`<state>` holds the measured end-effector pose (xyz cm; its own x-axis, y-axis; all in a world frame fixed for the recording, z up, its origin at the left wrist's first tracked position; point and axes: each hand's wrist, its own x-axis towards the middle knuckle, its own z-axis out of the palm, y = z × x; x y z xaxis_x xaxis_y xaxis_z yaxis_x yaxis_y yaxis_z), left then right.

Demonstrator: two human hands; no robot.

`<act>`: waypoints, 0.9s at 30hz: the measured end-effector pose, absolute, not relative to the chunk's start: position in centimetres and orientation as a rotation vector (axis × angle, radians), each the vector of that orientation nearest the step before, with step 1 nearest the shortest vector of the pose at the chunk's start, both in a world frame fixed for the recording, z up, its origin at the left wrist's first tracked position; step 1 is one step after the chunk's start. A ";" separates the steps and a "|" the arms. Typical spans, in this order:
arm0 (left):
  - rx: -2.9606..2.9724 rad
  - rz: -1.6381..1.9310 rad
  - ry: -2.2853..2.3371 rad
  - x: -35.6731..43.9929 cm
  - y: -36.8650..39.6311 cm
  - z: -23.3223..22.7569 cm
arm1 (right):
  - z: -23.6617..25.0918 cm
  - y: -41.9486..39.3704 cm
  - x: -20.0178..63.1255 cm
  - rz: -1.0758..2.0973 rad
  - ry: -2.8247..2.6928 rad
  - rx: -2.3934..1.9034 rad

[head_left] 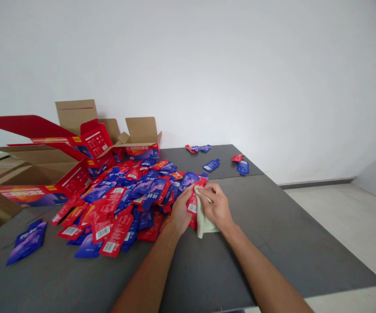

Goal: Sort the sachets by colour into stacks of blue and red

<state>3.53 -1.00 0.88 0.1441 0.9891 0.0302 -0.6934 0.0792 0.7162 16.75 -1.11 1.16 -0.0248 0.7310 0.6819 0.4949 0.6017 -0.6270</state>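
My left hand [181,210] grips a red pouch [193,208] by its left side, the white barcode facing up. A pale green cloth [204,219] is pinched in my right hand [216,204] and pressed against the pouch's upper right part. The cloth's lower end hangs down to the table. Just left of my hands lies a big heap of red and blue pouches [109,204], overlapping one another. Parts of the held pouch are hidden by my fingers and the cloth.
Open red cardboard boxes [39,192] stand at the left and back, flaps up, one smaller box [142,151] against the white wall. Several loose pouches, including a blue one [211,165], lie at the back of the dark table [273,243]. Another blue pouch [27,241] lies front left.
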 end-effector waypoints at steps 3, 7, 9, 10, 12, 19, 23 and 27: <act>0.639 1.381 0.570 3.0 -0.5 0.4 | 0.8 -1.7 15.9 0.308 -1.827 -0.978; 0.623 1.410 0.673 2.6 -0.1 -0.2 | 1.1 -2.4 15.5 0.343 -1.964 -0.973; 0.678 1.444 0.732 2.6 0.0 -0.3 | 1.4 -2.5 15.7 0.353 -2.008 -0.985; 0.735 1.466 0.768 2.6 0.0 -0.3 | 1.5 -2.5 15.8 0.354 -2.018 -0.996; 0.902 1.506 0.860 2.6 0.0 -0.1 | 1.6 -2.4 16.1 0.350 -2.028 -1.034; 1.559 1.571 1.329 2.1 -0.5 0.1 | 1.6 -1.3 18.1 0.238 -2.016 -1.262; 1.831 1.354 1.664 2.2 -1.1 -0.8 | 1.7 -0.9 19.0 0.149 -2.018 -1.414; 2.012 1.072 1.935 3.0 -1.9 -1.2 | 2.3 -1.2 19.6 0.135 -2.063 -1.674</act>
